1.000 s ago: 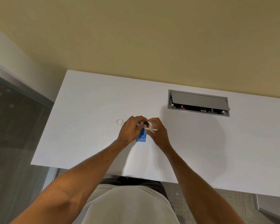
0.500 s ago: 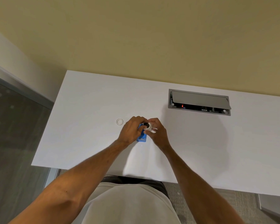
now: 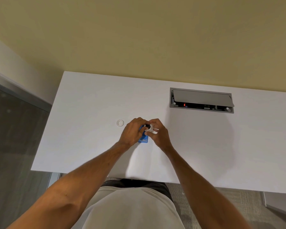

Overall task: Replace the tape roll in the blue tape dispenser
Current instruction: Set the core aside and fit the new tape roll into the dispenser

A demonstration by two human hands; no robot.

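The blue tape dispenser [image 3: 143,139] lies on the white desk [image 3: 82,113], mostly covered by my hands; only its near end shows. My left hand [image 3: 132,131] rests over its left side with the fingers curled around a small black spool hub [image 3: 147,126]. My right hand [image 3: 158,132] pinches a white tape roll [image 3: 150,128] that sits on that hub, just above the dispenser. A short strip of tape sticks out to the right of the roll. A second, empty-looking white ring [image 3: 120,123] lies flat on the desk left of my left hand.
A grey cable hatch [image 3: 201,100] with its lid tilted open is set into the desk at the back right. The desk's near edge runs just in front of my torso. A yellow wall stands behind the desk, and a dark glass panel to the left.
Both hands stay over the dispenser. The white roll and black hub have shifted slightly between my fingertips; the dispenser has not moved.
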